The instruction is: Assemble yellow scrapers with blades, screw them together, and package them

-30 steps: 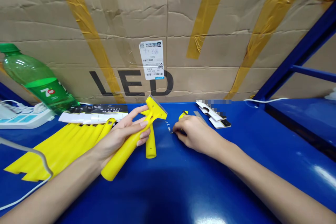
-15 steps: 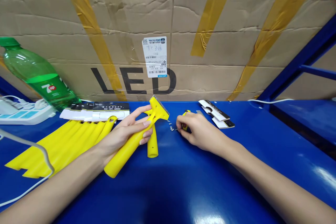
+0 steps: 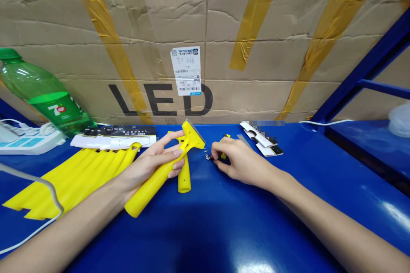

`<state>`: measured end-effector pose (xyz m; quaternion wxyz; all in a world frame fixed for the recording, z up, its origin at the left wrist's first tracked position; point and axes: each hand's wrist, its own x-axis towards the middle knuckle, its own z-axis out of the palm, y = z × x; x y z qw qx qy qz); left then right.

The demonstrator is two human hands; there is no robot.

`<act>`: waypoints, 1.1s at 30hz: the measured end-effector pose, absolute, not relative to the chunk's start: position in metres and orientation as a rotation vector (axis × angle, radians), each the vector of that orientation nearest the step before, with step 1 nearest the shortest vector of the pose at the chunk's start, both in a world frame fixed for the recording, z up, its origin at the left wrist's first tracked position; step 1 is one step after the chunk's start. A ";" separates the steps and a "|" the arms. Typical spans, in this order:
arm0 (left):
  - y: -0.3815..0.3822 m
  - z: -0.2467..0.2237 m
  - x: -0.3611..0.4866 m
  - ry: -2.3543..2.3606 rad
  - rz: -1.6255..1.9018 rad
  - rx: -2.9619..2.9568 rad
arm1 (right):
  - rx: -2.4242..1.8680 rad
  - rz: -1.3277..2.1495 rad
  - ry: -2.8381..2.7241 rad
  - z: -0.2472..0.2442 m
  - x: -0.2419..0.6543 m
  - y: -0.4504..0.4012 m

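Note:
My left hand point(image 3: 162, 155) is wrapped round the handle of a yellow scraper point(image 3: 156, 183), its head with a metal blade tilted up to the right. Under it lies a second yellow scraper handle point(image 3: 184, 175), partly covered by my fingers. Several tiny screws point(image 3: 206, 157) lie on the blue table between my hands. Right beside them, my right hand point(image 3: 235, 158) is closed in a pinch; anything between its fingertips is too small to make out. A yellow and dark object point(image 3: 223, 154) shows behind its fingers, mostly hidden.
Several yellow scraper handles point(image 3: 80, 175) lie side by side at left, below printed cards point(image 3: 133, 138). More cards point(image 3: 264, 138) and a thin blade-like strip point(image 3: 244, 140) lie at right. A green bottle point(image 3: 48, 94), power strip point(image 3: 32, 140), white cable point(image 3: 51, 192) and large cardboard box point(image 3: 179, 17) border the table.
My right fingertips have moved slightly closer to the tiny screws. My left hand keeps the scraper in much the same pose. The whole view has shifted a little.

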<state>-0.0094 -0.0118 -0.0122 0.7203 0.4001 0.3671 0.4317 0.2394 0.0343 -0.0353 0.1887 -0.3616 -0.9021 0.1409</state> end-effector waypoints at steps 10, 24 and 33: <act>-0.010 -0.014 -0.010 0.798 0.984 0.926 | -1.143 0.381 -2.452 -0.027 0.238 0.040; -0.003 -0.013 -0.020 0.833 1.093 0.843 | -1.234 0.552 -2.536 -0.020 0.202 0.083; -0.009 -0.013 -0.015 0.787 0.989 0.842 | -1.174 0.596 -2.368 -0.013 0.234 0.055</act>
